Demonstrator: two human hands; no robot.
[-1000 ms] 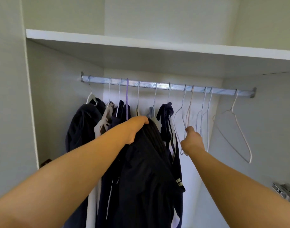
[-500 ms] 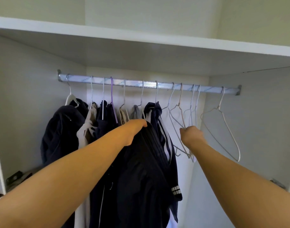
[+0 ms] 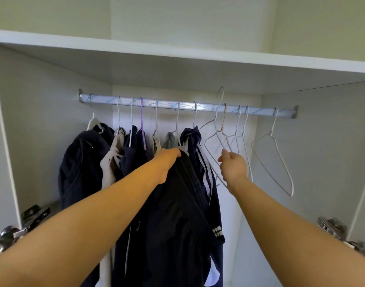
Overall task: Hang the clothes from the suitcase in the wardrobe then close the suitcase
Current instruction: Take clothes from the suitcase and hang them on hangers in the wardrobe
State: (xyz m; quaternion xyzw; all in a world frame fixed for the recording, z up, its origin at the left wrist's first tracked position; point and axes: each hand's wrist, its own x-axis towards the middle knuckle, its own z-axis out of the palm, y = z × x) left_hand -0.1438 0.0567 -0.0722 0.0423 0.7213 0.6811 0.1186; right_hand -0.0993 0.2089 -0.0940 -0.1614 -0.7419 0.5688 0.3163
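Hands [image 3: 167, 162] [image 3: 233, 168] around dark garment [image 3: 177, 214], hanger [image 3: 215, 119]

Left half of the rail [image 3: 136, 103] is packed: hung clothes [image 3: 84, 162] crowd it from the left end to the middle, so you can't pass there. Your left hand [image 3: 167, 160] holds a dark garment [image 3: 177, 214] that blocks the centre. Right of it, empty wire hangers [image 3: 237, 125] bunch close. Your right hand [image 3: 232, 168] grips one hanger [image 3: 215, 121], its hook above the rail. Bare rail shows between that bunch and the lone hanger [image 3: 272, 129] near the right end. The shelf [image 3: 177, 50] caps the room overhead. There is open space along the right wall [image 3: 322, 162].
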